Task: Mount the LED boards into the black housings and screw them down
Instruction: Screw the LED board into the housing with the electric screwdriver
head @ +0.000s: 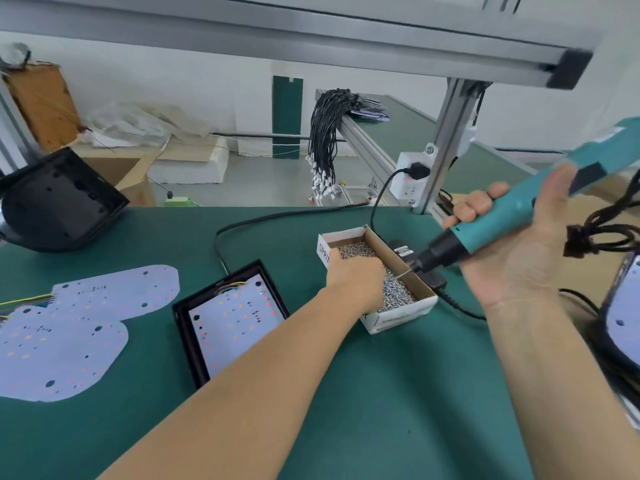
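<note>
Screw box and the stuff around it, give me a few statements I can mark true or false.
1. The left hand reaches into the cardboard screw box. True.
2. The right hand holds a red hammer. False: it grips a teal electric screwdriver.
3. An LED board sits inside the black housing on the green mat. True.
4. The screw box is empty. False: it holds many silver screws.
5. Loose LED boards lie left of the housing. True.
</note>
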`<state>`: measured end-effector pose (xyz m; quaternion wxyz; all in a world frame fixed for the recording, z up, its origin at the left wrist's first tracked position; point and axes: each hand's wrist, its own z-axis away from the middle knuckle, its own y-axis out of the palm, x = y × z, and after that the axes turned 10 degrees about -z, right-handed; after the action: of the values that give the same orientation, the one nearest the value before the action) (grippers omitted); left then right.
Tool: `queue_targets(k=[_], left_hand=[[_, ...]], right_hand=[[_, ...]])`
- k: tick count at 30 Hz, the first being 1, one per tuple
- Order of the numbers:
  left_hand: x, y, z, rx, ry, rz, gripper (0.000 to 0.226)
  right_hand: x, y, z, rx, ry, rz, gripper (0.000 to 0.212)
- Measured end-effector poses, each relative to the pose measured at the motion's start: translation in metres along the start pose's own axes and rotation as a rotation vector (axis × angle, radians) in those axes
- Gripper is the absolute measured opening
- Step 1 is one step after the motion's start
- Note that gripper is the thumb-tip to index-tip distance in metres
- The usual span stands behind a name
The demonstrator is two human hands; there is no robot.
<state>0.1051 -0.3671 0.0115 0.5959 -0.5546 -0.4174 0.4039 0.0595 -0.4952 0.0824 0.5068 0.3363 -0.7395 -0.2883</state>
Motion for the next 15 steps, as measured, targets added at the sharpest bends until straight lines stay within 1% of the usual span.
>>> queue_targets(k=[2, 7, 11, 15], left_hand=[[-0.0054, -0.0006, -0.0057, 0.008, 0.016, -0.047, 0.027], [-0.0096, 0.0037, -0.0072, 0.026, 0.028, -0.105, 0.023], [-0.0061, 0.0071, -0.0012, 0.024, 0.047, -0.127, 0.032], [-0.0051, -0.001, 0.0002, 0.077, 0.053, -0.129, 0.025]], right_hand=[[0.0031, -0.0019, 0.0007, -0.006, -0.01, 0.0, 0.065], [0.005, -0.0066, 0.0046, -0.027, -0.014, 0.006, 0.065], [0.004, -0.0056, 0.006, -0.024, -0.022, 0.002, 0.062], [0.0036, -0.0031, 0.005, -0.036, -0.022, -0.015, 0.062]])
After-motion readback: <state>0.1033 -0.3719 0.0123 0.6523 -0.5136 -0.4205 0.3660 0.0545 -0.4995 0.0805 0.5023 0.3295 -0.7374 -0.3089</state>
